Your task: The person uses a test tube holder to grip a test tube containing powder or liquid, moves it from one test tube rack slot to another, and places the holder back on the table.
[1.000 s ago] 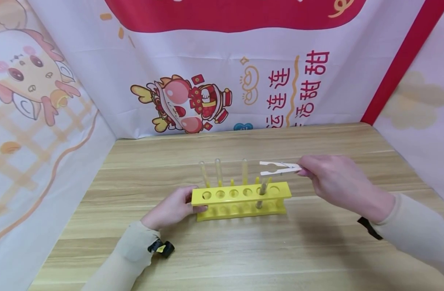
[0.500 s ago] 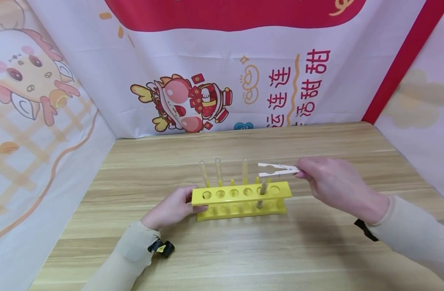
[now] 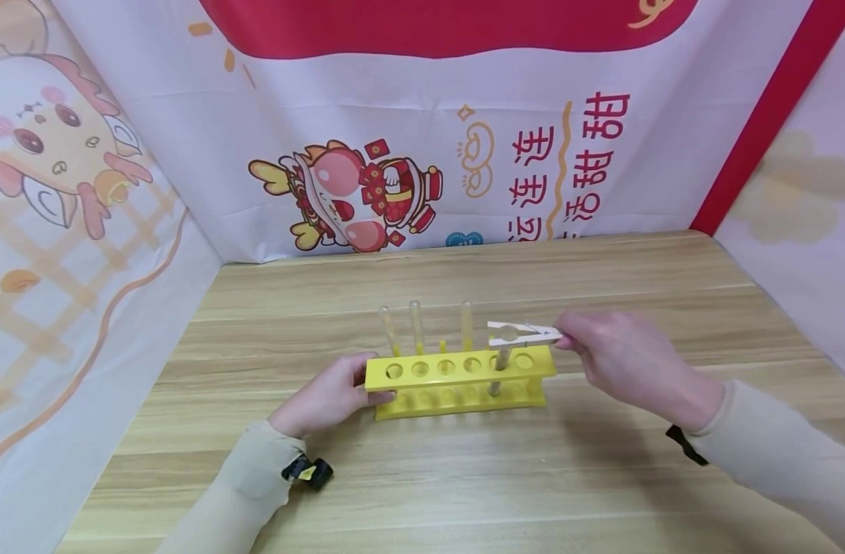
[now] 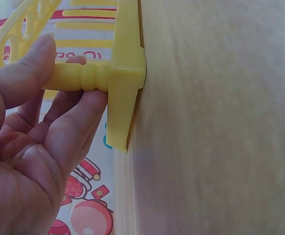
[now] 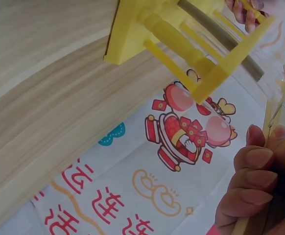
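Observation:
My left hand (image 3: pixel 325 396) grips the end post (image 4: pixel 81 77) of a yellow test tube rack (image 3: pixel 457 372), thumb and fingers around it. In my right hand (image 3: pixel 633 362) is a pale test tube clamp (image 3: pixel 533 335), held by its handle end. Its tips point left, just above the rack, at the top of a test tube (image 3: pixel 502 358) with a dark grey filling. That tube stands tilted in a hole toward the rack's right end. Whether the clamp touches its glass I cannot tell. In the right wrist view my fingers curl around the clamp (image 5: pixel 278 115).
Three clear test tubes, one being the middle tube (image 3: pixel 416 327), stand upside down on the rack's back pegs. The wooden tabletop (image 3: pixel 422 485) meets a printed cloth backdrop (image 3: pixel 409 100) behind. Cloth walls flank both sides.
My right hand has moved down and slightly left with the clamp, bringing its tips lower over the dark-filled tube. My left hand and the rack have stayed nearly still.

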The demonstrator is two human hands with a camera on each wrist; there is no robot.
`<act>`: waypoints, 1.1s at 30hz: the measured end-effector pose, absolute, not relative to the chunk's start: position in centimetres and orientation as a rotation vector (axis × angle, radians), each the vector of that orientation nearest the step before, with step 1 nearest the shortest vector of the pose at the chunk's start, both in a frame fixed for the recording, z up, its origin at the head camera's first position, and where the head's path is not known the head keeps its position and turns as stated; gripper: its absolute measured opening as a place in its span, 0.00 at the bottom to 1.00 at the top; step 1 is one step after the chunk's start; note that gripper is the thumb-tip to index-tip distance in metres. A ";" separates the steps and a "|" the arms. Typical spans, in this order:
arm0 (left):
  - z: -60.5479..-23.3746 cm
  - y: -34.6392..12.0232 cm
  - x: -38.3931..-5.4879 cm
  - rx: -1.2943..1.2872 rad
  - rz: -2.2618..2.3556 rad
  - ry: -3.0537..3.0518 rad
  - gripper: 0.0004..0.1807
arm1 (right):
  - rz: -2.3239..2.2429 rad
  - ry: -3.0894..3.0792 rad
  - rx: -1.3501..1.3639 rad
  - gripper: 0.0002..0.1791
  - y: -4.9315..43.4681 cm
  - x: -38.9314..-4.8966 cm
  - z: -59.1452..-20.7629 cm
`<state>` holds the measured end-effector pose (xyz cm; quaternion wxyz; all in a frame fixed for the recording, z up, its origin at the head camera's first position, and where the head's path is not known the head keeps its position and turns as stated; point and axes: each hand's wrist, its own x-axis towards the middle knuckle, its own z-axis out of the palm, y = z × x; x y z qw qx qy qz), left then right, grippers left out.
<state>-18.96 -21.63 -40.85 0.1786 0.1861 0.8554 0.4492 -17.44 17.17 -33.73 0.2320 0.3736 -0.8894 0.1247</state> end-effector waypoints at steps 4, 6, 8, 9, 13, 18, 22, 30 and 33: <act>-40.9 -21.7 -19.0 0.522 1.266 2.420 0.13 | 0.342 -2.465 1.023 0.12 17.0 -17.5 -34.2; -40.9 -21.7 -19.0 0.522 1.262 2.421 0.13 | 0.341 -2.485 1.014 0.12 17.0 -17.5 -34.4; -40.9 -21.7 -19.0 0.523 1.261 2.421 0.13 | 0.341 -2.503 1.006 0.12 17.0 -17.5 -34.6; -40.9 -21.7 -19.0 0.524 1.264 2.418 0.14 | 0.339 -2.512 1.001 0.12 17.0 -17.5 -34.8; -40.9 -21.7 -19.0 0.530 1.269 2.409 0.14 | 0.345 -2.546 0.990 0.12 16.9 -17.5 -35.2; -40.9 -21.7 -19.1 0.531 1.280 2.398 0.14 | 0.344 -2.577 0.989 0.11 16.9 -17.5 -35.6; -41.0 -21.7 -19.1 0.528 1.287 2.397 0.14 | 0.338 -2.550 1.008 0.07 16.9 -17.5 -36.0; -41.1 -21.7 -19.2 0.539 1.276 2.405 0.13 | 0.343 -2.551 1.033 0.13 16.8 -17.4 -36.6; -41.1 -21.7 -19.2 0.531 1.280 2.402 0.13 | 0.333 -2.557 1.037 0.15 16.8 -17.4 -36.7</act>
